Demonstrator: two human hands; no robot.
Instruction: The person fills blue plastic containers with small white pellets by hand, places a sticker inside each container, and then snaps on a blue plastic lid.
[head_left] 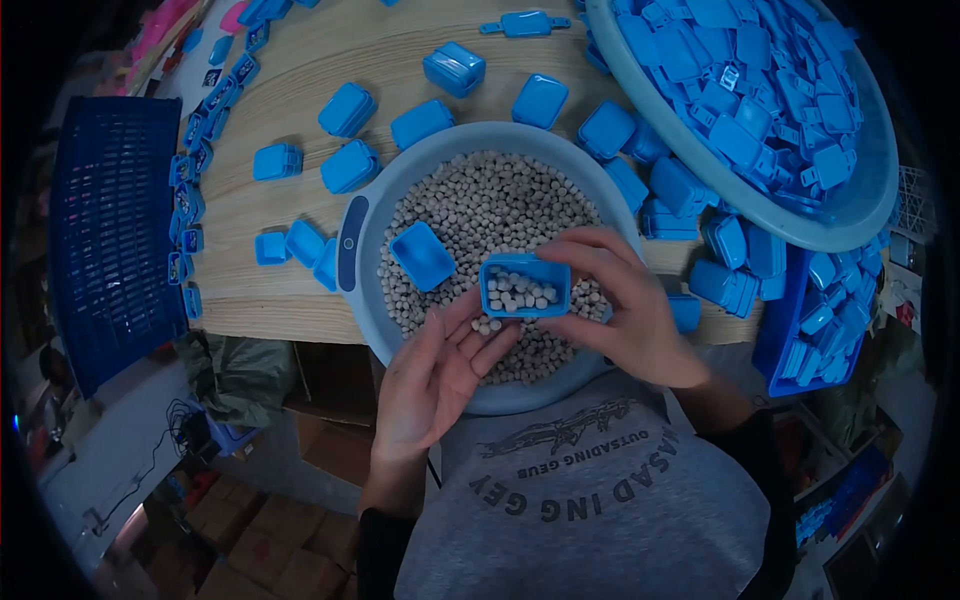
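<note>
My right hand (625,310) grips a small blue box (526,286) by its right side, over a round grey-blue basin (361,290). Beige pellets partly fill the box. Palm up, my left hand (440,370) is beside the box's lower left, fingers apart, with a few pellets (486,325) at its fingertips. The basin holds a wide layer of the same pellets (500,195). Left of the held box, an empty blue box (422,256) lies on the pellets.
Blue boxes (454,69) stand around the basin on the wooden table (270,240). A large tub (885,180) of blue lids sits at the upper right. A blue crate (800,385) of parts is at the right, and a dark blue basket (115,230) at the left.
</note>
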